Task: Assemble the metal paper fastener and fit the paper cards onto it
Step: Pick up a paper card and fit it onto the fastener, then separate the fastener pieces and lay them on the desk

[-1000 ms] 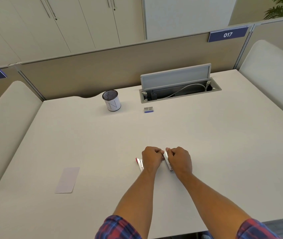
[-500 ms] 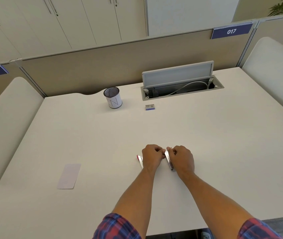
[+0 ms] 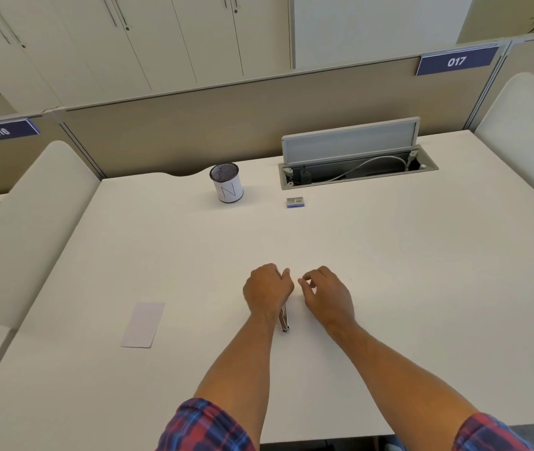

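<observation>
A: what's on the left?
B: paper card (image 3: 143, 324) flat on the desk (image 3: 389, 288), lower left of centre, well apart from both hands

A: left hand?
B: left hand (image 3: 267, 289) at frame centre, fingers curled down and clenched round the metal fastener (image 3: 284, 319). Only the near end of the metal shows, poking out under the heel of the hand toward the bottom of the frame; the rest is hidden in the fist

A: right?
B: right hand (image 3: 327, 296) just beside it, apart from the fastener, fingers loosely bent, grasping nothing, thumb and forefinger tips close together

A: background?
B: mesh pen cup (image 3: 226, 182) upper centre, small box (image 3: 295, 202) right of it, open cable tray (image 3: 356, 167) behind that
</observation>
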